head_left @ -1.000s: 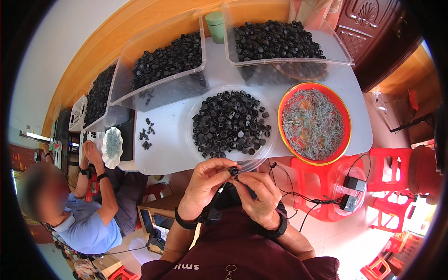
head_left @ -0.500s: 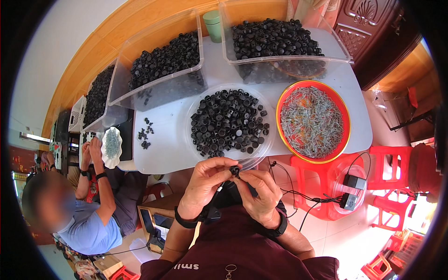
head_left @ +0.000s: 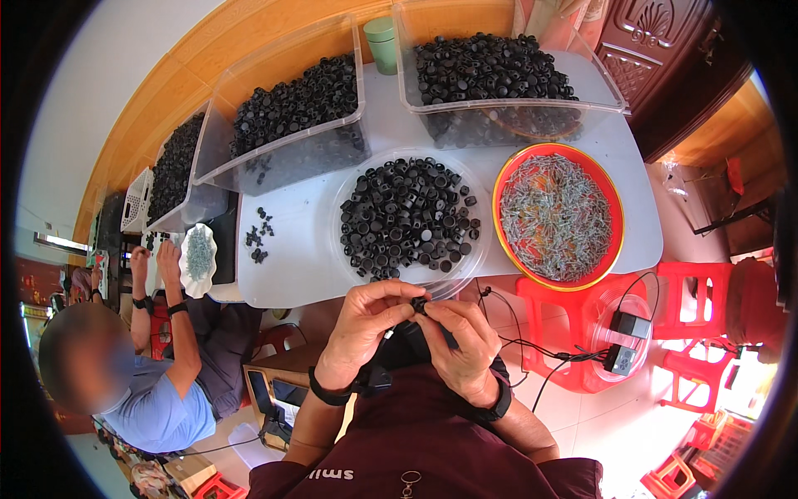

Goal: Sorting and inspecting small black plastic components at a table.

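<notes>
Between the fingertips of both hands, just off the table's front edge, is a small black plastic part (head_left: 420,305). My left hand (head_left: 363,323) pinches it from the left. From the other side, my right hand (head_left: 462,339) grips it with thumb and forefinger. The fingers cover much of the part, so its exact shape is hidden. Right beyond my hands, a round clear tray (head_left: 477,264) bears a heap of black plastic caps (head_left: 406,216). To its right, a red bowl with a yellow rim (head_left: 620,218) holds many silver screws (head_left: 555,214).
Clear bins (head_left: 363,116) full of black parts line the table's back, beside a green canister (head_left: 381,46). Small black pieces (head_left: 259,235) lie at left. A co-worker (head_left: 158,399) sits left, hands near a white dish (head_left: 208,287) of screws. Red stools (head_left: 553,333) and cables stand right.
My hands hold nearly the same place, with the black part turned slightly between the fingers. At left, the co-worker's hands have moved apart and a little upward.
</notes>
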A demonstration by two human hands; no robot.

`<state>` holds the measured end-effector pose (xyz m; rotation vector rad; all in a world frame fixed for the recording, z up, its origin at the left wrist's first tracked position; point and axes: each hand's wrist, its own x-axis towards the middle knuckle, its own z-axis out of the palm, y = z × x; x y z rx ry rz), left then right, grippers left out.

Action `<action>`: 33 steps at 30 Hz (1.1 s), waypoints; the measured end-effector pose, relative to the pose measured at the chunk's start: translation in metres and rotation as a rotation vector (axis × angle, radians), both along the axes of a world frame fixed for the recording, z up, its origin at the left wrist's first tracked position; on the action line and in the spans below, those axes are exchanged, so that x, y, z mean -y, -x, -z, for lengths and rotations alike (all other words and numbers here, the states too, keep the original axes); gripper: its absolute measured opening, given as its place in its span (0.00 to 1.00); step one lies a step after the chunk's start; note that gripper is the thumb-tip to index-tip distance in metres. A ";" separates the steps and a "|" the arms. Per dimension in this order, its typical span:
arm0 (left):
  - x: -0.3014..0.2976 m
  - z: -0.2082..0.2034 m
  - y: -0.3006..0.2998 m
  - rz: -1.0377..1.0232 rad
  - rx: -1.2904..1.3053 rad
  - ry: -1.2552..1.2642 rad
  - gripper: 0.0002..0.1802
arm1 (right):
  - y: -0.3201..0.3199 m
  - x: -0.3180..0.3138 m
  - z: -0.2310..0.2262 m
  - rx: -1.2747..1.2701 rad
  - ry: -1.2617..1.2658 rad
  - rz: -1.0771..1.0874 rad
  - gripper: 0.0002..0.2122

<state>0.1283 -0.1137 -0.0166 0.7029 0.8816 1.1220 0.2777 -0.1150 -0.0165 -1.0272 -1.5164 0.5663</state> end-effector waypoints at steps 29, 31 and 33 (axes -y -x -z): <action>0.008 -0.008 -0.002 -0.076 -0.119 -0.032 0.12 | -0.003 0.003 0.002 -0.078 0.041 -0.063 0.12; 0.008 -0.007 -0.001 -0.068 -0.120 -0.031 0.13 | -0.004 0.002 0.003 -0.069 0.060 -0.075 0.11; 0.008 -0.007 -0.001 -0.074 -0.116 -0.030 0.13 | -0.004 0.003 0.003 -0.097 0.101 -0.087 0.11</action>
